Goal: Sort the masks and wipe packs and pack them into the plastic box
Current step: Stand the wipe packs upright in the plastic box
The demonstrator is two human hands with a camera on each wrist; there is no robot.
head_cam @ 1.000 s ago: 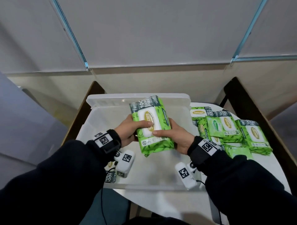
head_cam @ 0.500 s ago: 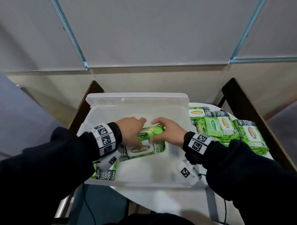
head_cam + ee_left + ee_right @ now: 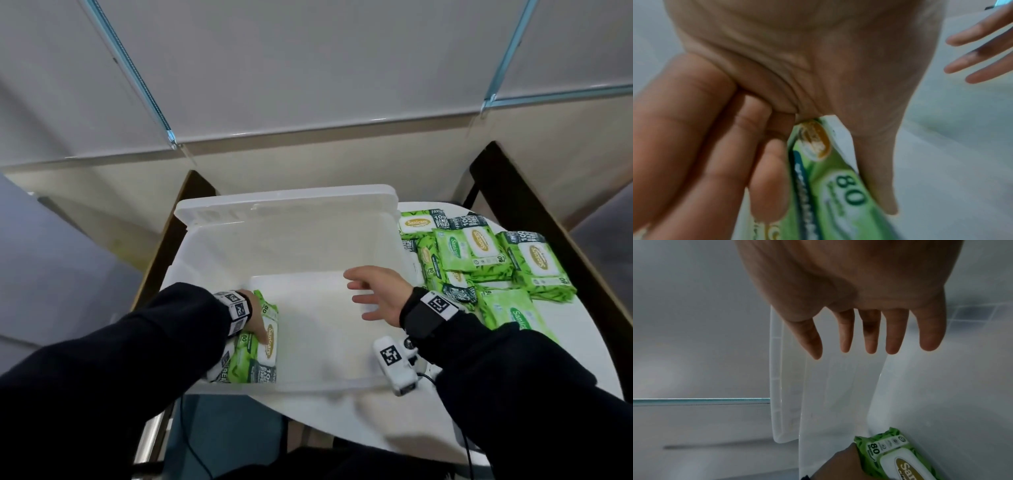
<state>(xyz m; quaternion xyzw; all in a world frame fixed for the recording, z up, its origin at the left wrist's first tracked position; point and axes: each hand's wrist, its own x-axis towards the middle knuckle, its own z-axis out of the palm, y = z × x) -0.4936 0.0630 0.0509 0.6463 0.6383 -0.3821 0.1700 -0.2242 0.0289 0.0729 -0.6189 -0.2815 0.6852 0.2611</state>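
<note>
A translucent plastic box (image 3: 325, 383) stands open on the table, its lid (image 3: 284, 204) raised at the back. A green wipe pack (image 3: 269, 346) stands on edge in the box's near left corner. My left hand (image 3: 257, 325) grips it, thumb on its face and fingers behind; the left wrist view shows the pack (image 3: 828, 186) pinched between them. A second pack (image 3: 221, 371) lies beside it, mostly hidden by my sleeve. My right hand (image 3: 373, 294) hovers over the right half of the box, fingers (image 3: 871, 344) spread, holding nothing. No masks are in view.
Several green wipe packs (image 3: 479, 253) lie heaped on the white table (image 3: 582, 346) right of the box. A white wrist camera (image 3: 397, 366) hangs over the box's near right corner. Dark wooden frames (image 3: 513, 205) flank the table.
The pack both hands held above the box has gone down into the near left corner. My right hand has let go and drawn back to the right; the left still grips it.
</note>
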